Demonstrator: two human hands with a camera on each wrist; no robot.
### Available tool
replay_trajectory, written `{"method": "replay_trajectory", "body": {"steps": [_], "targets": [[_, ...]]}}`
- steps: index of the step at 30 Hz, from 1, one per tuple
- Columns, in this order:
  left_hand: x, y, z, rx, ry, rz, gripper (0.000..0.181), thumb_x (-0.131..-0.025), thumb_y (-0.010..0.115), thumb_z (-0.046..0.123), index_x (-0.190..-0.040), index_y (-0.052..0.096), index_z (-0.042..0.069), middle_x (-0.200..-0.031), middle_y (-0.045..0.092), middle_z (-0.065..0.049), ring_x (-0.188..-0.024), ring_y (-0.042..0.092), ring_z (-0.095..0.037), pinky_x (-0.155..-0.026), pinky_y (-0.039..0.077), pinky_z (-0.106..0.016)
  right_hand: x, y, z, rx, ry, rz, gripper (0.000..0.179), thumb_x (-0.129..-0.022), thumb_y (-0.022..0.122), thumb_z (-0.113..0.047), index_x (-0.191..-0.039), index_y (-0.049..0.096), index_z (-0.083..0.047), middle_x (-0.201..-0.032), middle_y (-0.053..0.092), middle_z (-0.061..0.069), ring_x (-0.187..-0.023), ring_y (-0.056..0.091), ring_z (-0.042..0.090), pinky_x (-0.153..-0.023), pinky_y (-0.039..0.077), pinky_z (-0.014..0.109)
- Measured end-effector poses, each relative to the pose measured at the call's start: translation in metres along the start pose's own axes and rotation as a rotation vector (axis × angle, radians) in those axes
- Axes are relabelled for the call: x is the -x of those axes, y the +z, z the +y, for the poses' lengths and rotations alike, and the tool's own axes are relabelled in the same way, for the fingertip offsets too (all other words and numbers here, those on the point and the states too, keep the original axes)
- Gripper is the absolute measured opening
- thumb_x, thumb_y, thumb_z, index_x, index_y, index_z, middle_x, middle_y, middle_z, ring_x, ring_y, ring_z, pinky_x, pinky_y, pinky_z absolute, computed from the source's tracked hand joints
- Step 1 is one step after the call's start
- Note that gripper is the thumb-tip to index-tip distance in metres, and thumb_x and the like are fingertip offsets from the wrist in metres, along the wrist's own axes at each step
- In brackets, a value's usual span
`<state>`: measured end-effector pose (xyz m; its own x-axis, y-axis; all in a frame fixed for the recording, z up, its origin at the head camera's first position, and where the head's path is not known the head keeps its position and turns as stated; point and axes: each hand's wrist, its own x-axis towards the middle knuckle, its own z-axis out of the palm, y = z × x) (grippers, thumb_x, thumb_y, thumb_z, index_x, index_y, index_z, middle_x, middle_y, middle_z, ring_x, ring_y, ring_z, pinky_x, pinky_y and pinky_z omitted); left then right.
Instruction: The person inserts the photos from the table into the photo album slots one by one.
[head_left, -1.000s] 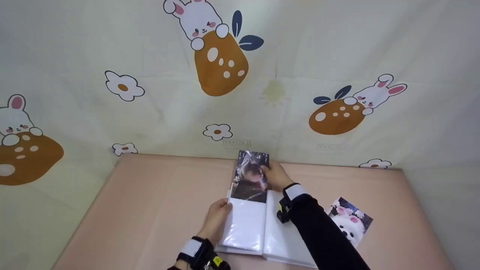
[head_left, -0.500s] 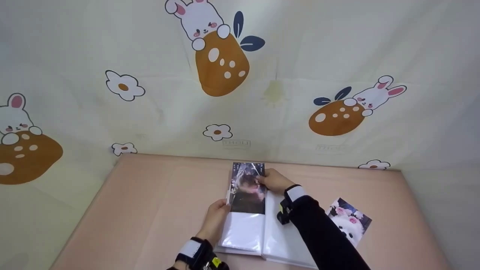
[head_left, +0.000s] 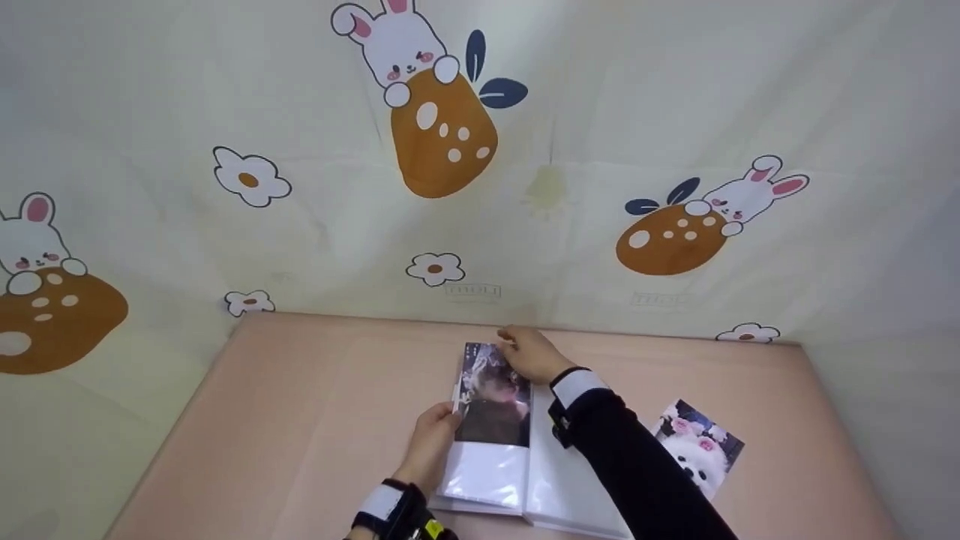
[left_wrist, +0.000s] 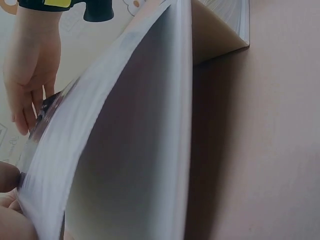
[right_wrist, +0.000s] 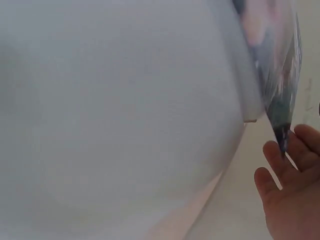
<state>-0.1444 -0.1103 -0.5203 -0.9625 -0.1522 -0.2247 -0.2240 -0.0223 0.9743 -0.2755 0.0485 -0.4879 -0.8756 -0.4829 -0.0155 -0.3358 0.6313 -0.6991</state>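
Observation:
An open photo album (head_left: 574,480) with white pages lies on the table. A dark photo (head_left: 491,409) with a pinkish middle sits most of the way down in the clear sleeve of its left page, and a white strip of the sleeve shows beneath it. My left hand (head_left: 433,441) pinches the outer edge of that page (left_wrist: 62,145), which is lifted and bowed in the left wrist view. At the photo's upper right corner is my right hand (head_left: 534,354). In the right wrist view its fingers (right_wrist: 277,162) are loosely extended beside the photo's corner, not gripping it.
To the right of the album, partly behind the right sleeve, lies a second photo (head_left: 701,450) of a white fluffy dog with pink flowers. A cream cloth (head_left: 555,247) printed with rabbits hangs behind the pinkish table (head_left: 300,420).
The dark photo has slid down further into the page sleeve. My right hand has let go of its right side and moved up to its top corner. My left hand keeps its place.

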Motion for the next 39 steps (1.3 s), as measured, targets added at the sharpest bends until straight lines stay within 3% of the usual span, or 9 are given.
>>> {"method": "replay_trajectory", "body": {"steps": [4, 14, 21, 28, 35, 39], "targets": [[0.001, 0.001, 0.0, 0.015, -0.006, -0.008, 0.022, -0.089, 0.043, 0.001, -0.1, 0.054, -0.014, -0.089, 0.052, -0.01, -0.089, 0.046, -0.023, -0.079, 0.036, -0.033, 0.001, 0.003, -0.002, 0.076, -0.062, -0.069, 0.026, -0.092, 0.05, -0.013, -0.111, 0.061, 0.003, -0.108, 0.061, 0.016, -0.098, 0.057, 0.027, -0.088, 0.043, 0.041], [0.002, 0.002, 0.0, 0.128, -0.041, -0.057, 0.025, -0.089, 0.042, 0.002, -0.105, 0.052, -0.014, -0.079, 0.056, -0.005, -0.067, 0.051, -0.012, -0.059, 0.044, -0.024, 0.013, 0.003, -0.002, -0.001, -0.023, -0.193, 0.023, -0.091, 0.05, -0.011, -0.106, 0.063, -0.001, -0.099, 0.062, 0.009, -0.092, 0.055, 0.02, -0.085, 0.044, 0.038], [0.003, -0.001, 0.001, 0.104, -0.065, -0.052, 0.025, -0.089, 0.042, 0.005, -0.105, 0.052, -0.011, -0.076, 0.052, -0.003, -0.063, 0.048, -0.012, -0.055, 0.042, -0.024, 0.027, 0.007, -0.005, -0.025, -0.042, -0.245, 0.022, -0.09, 0.051, -0.012, -0.107, 0.063, -0.003, -0.101, 0.063, 0.008, -0.092, 0.057, 0.02, -0.083, 0.046, 0.036], [0.002, -0.001, 0.002, 0.096, -0.093, -0.035, 0.025, -0.088, 0.043, 0.005, -0.106, 0.052, -0.01, -0.071, 0.048, -0.001, -0.054, 0.042, -0.01, -0.048, 0.037, -0.022, 0.038, 0.01, -0.009, 0.003, -0.077, -0.239, 0.028, -0.088, 0.053, -0.011, -0.114, 0.06, -0.002, -0.109, 0.062, 0.012, -0.101, 0.056, 0.024, -0.09, 0.043, 0.038], [0.001, 0.001, -0.002, 0.107, -0.082, -0.018, 0.026, -0.087, 0.044, 0.003, -0.106, 0.052, -0.012, -0.076, 0.052, -0.004, -0.061, 0.047, -0.012, -0.053, 0.041, -0.024, 0.043, 0.017, -0.006, 0.019, -0.111, -0.238, 0.029, -0.088, 0.055, -0.014, -0.115, 0.059, -0.003, -0.103, 0.062, 0.007, -0.095, 0.057, 0.021, -0.087, 0.044, 0.037], [0.001, -0.001, -0.002, 0.084, -0.08, -0.005, 0.023, -0.088, 0.043, 0.003, -0.104, 0.053, -0.011, -0.075, 0.05, -0.003, -0.061, 0.046, -0.013, -0.054, 0.04, -0.025, 0.047, 0.015, 0.004, 0.023, -0.156, -0.198, 0.04, -0.089, 0.055, -0.017, -0.123, 0.051, 0.003, -0.119, 0.056, 0.017, -0.111, 0.051, 0.031, -0.097, 0.037, 0.043]]}}
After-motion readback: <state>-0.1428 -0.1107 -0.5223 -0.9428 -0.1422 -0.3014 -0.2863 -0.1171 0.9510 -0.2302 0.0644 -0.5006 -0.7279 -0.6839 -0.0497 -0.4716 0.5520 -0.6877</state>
